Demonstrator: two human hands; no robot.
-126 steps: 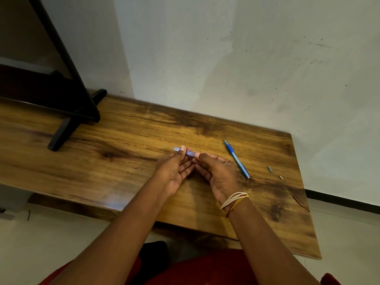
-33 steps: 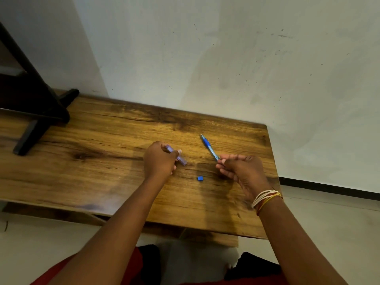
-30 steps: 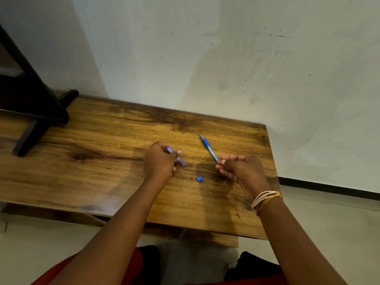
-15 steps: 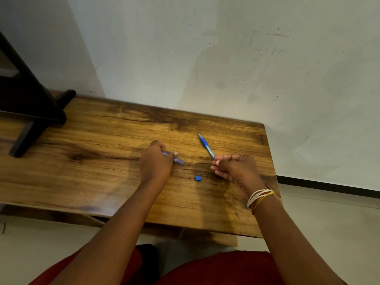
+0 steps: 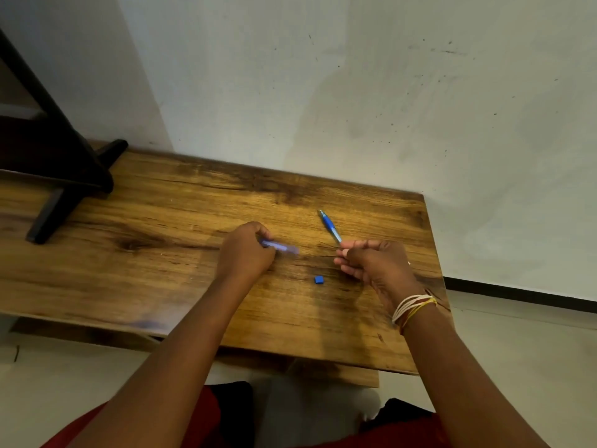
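Looking down at a wooden worktop pushed up against a white wall. Got the left hand curled tight round a pale purple tube, gripping its left end, with the right end poking out past the fingers toward the other hand. Bit blurry there, so can't say much more about the tube. Then the right hand, also curled, fingertips bunched together and pinching the near end of a blue pen, with the rest of the pen angling off to the far left. Can't tell whether resting on the wood or lifted just off it. Hands apart, with a clear gap between. Tiny blue piece lying loose on the worktop in that gap, a little nearer than both hands and touching neither. Bunch of white, yellow and red threads round the right wrist. Black stand parked at the far left of the worktop, well apart from everything else.
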